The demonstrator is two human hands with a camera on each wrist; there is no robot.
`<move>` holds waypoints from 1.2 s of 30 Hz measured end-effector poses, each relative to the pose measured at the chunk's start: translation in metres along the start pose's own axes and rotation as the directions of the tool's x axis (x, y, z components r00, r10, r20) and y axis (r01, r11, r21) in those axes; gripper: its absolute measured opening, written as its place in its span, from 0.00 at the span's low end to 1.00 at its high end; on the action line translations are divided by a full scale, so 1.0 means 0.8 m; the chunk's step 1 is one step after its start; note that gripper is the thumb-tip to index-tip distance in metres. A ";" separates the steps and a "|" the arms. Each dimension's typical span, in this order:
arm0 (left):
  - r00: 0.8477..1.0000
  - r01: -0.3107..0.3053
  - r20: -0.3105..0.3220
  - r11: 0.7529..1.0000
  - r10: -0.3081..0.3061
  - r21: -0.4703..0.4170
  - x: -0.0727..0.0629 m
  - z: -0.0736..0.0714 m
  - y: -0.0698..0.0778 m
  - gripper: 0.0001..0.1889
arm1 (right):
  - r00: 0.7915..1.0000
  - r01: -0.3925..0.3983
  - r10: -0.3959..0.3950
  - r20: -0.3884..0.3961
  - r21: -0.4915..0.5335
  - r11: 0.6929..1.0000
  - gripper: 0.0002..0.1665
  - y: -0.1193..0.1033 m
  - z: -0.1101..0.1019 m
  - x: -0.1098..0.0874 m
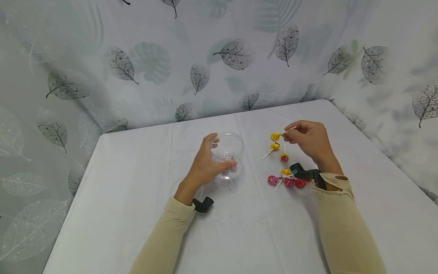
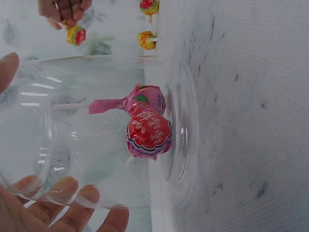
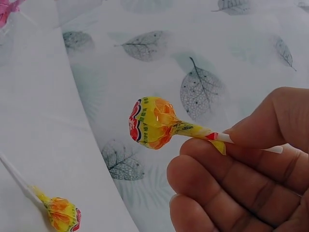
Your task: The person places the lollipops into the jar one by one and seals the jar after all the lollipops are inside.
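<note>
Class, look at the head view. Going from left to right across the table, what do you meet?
Left hand → clear jar holding a red lollipop → yellow lollipop held above the table → right hand.

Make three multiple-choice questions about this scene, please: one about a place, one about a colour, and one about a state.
1. Where is the red lollipop?
A. inside the clear cup
B. under the table
C. on a sleeve

2. What colour is the wrapper of the lollipop that the right hand holds?
A. blue
B. mostly yellow
C. black

3. In what state is the left hand?
A. lying flat on the table
B. pointing at the wall
C. wrapped round the clear cup

Answers:
1 A: the left wrist view shows it behind the cup's clear wall, near the cup's bottom.
2 B: the right wrist view shows a yellow wrapper with a red edge.
3 C: the head view shows the fingers and thumb curled round the cup.
</note>
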State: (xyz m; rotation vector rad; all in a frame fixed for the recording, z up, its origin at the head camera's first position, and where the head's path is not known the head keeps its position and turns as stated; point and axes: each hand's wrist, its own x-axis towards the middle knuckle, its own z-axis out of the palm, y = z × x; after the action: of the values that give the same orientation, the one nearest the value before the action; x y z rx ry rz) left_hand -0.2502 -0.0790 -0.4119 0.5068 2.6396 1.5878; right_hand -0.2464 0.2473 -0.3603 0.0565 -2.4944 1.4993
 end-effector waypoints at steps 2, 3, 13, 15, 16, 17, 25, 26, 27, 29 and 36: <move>1.000 0.002 -0.002 1.000 -0.002 0.003 0.000 0.000 0.000 0.55 | 1.000 0.009 -0.009 -0.002 0.012 1.000 0.15 -0.001 0.000 0.000; 1.000 0.003 -0.003 1.000 -0.003 0.005 0.000 0.000 0.000 0.55 | 1.000 0.015 -0.015 -0.004 0.017 1.000 0.15 -0.001 0.001 0.000; 1.000 0.003 -0.004 1.000 -0.003 0.014 0.000 0.001 0.000 0.56 | 0.998 0.059 -0.058 -0.016 0.043 0.997 0.14 -0.005 0.003 -0.001; 1.000 0.005 -0.005 1.000 -0.004 0.019 0.000 0.001 0.000 0.55 | 0.998 0.063 -0.062 -0.016 0.040 0.997 0.14 -0.005 0.004 -0.001; 1.000 0.005 -0.005 1.000 -0.005 0.020 0.000 0.001 0.000 0.55 | 0.998 0.066 -0.065 -0.018 0.041 0.997 0.13 -0.005 0.005 0.000; 1.000 0.005 -0.005 1.000 -0.005 0.020 0.000 0.001 0.000 0.55 | 0.998 0.068 -0.067 -0.019 0.041 0.997 0.13 -0.005 0.005 0.000; 1.000 0.001 -0.002 1.000 -0.001 0.013 -0.001 0.000 0.001 0.55 | 0.997 0.071 -0.070 -0.026 0.039 0.997 0.13 -0.007 0.008 0.001; 1.000 0.001 -0.002 1.000 -0.001 0.013 -0.001 0.000 0.001 0.55 | 0.997 0.071 -0.070 -0.027 0.040 0.997 0.13 -0.007 0.009 0.000; 1.000 -0.002 -0.002 1.000 0.002 0.011 -0.001 0.000 0.001 0.55 | 0.997 0.073 -0.072 -0.029 0.041 0.996 0.13 -0.007 0.009 0.000; 1.000 -0.005 -0.003 1.000 0.005 0.013 -0.001 0.001 0.000 0.55 | 0.996 0.084 -0.082 -0.032 0.047 0.995 0.13 -0.008 0.010 -0.001; 1.000 0.002 -0.010 1.000 -0.002 0.020 -0.001 0.001 -0.001 0.55 | 0.992 0.123 -0.120 -0.036 0.073 0.990 0.11 -0.012 0.016 -0.001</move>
State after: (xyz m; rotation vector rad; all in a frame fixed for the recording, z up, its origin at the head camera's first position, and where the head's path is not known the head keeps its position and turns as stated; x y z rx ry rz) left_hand -0.2494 -0.0791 -0.4131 0.4976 2.6648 1.5696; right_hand -0.2464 0.2313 -0.3575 0.1924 -2.3638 1.5305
